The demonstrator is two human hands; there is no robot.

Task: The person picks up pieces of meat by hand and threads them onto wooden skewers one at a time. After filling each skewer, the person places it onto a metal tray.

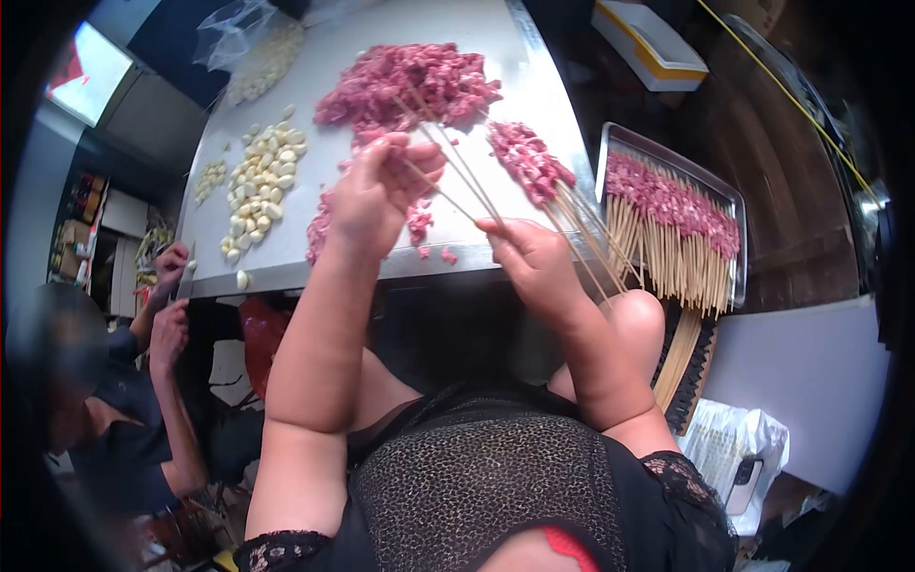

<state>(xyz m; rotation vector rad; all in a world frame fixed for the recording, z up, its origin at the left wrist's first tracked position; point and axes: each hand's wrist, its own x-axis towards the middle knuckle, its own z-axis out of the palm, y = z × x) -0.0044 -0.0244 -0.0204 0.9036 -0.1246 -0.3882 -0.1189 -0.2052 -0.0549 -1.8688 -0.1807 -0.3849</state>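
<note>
My right hand (529, 257) is closed on the lower ends of a few thin wooden skewers (461, 164), which point up and left toward the large pile of cut pink meat (410, 86). My left hand (381, 191) is at the upper part of one skewer, its fingers curled around the tip; what lies between them is partly hidden. Small meat pieces (419, 221) lie on the metal table (334, 19) beside and under my left hand. To the right, several skewers loaded with meat (534, 164) rest with their sticks over the table edge.
A metal tray (739, 214) of loaded skewers stands right of the table, above a bundle of bare sticks (679, 357). Peeled garlic cloves (262, 181) lie on the left. At far left another person's hands (170, 324) hold a knife and a clove. A white box (648, 43) is upper right.
</note>
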